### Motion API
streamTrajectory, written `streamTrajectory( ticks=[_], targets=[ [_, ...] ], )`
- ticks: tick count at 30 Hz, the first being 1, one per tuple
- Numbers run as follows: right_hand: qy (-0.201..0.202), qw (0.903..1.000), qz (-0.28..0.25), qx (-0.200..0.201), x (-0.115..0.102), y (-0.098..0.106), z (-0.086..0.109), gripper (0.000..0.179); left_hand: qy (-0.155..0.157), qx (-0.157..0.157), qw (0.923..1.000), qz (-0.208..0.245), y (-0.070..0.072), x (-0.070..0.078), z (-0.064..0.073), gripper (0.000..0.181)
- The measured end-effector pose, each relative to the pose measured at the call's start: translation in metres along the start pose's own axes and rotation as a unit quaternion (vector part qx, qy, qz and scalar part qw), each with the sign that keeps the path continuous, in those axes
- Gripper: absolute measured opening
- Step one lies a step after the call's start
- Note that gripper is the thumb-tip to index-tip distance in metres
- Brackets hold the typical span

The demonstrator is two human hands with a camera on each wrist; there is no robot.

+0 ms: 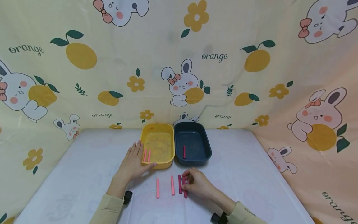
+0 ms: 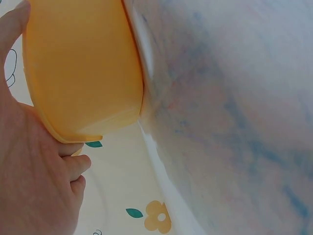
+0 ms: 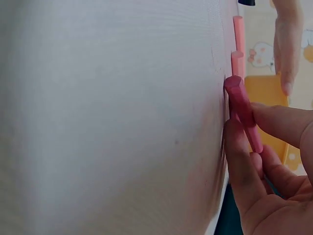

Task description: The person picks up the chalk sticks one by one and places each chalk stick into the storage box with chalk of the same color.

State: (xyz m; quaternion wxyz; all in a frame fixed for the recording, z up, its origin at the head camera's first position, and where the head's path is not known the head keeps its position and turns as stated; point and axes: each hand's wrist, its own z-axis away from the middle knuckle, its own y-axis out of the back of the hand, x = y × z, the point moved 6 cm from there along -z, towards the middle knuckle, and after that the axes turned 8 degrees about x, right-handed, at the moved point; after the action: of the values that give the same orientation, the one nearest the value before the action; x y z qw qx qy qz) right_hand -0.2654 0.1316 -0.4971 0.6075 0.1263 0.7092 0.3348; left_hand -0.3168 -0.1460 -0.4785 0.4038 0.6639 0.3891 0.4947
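My right hand (image 1: 199, 183) pinches a dark pink six-sided crayon-like stick (image 3: 239, 98) between thumb and fingers, tilted just over the white table. Close on its left in the head view lies another dark pink stick (image 1: 180, 184). Two light pink sticks, one nearer (image 1: 172, 185) and one farther left (image 1: 158, 188), lie lengthwise on the tabletop. My left hand (image 1: 135, 162) rests against the near left corner of the yellow bin (image 1: 163, 165), fingers straight along its side and thumb at the front rim. In the left wrist view that hand (image 2: 39, 161) lies along the bin's wall.
Beside the yellow bin stands a dark blue bin (image 1: 193, 162) holding one dark pink stick (image 1: 184, 151). Two light pink sticks (image 1: 149, 156) lean inside the yellow bin. A printed cloth (image 1: 156, 46) with rabbits and oranges hangs behind and around the white table (image 1: 237, 174).
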Motion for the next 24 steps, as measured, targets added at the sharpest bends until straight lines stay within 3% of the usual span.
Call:
streamTrajectory(
  ticks=[14, 24],
  targets=[
    [0.004, 0.9988, -0.048, 0.011, -0.0002, 0.0011, 0.0047, 0.035, -0.002, 0.004, 1.0000, 0.000, 0.0002, 0.0004, -0.0003, 0.125],
    [0.029, 0.9946, -0.086, 0.051, -0.0056, 0.0074, 0.0066, 0.035, 0.001, -0.001, 1.0000, 0.001, 0.0004, 0.0009, 0.0001, 0.124]
  ],
)
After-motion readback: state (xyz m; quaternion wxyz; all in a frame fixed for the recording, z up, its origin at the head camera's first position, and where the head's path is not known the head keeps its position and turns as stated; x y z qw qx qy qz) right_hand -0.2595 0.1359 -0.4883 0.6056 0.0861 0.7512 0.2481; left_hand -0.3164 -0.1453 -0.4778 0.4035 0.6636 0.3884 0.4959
